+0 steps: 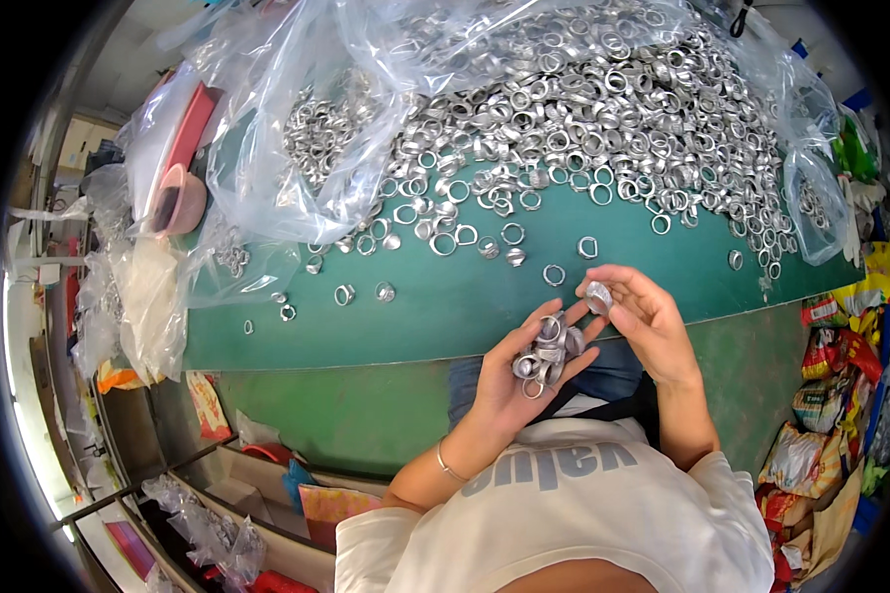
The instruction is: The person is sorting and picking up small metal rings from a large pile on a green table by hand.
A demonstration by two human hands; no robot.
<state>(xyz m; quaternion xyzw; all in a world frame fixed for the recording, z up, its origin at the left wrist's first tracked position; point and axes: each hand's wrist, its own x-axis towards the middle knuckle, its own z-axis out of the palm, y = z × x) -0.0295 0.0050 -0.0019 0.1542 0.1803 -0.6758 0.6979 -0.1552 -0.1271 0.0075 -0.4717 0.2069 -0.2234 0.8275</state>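
Note:
My left hand (524, 381) is cupped palm up and holds a handful of small silver metal rings (547, 354). My right hand (643, 321) is just to its right and pinches one silver ring (598, 295) between thumb and fingers. Both hands hover at the near edge of a green table (445, 306). A large heap of the same rings (583, 109) covers the far half of the table, partly on clear plastic sheeting (297, 119). Loose rings (445, 242) lie scattered between the heap and my hands.
A pink bowl (180, 198) and red tray (193, 124) sit under plastic at the far left. Clear bags (143, 296) hang off the left end. Colourful snack packets (841, 395) pile up on the right. Boxes and bags (267, 494) lie on the floor below.

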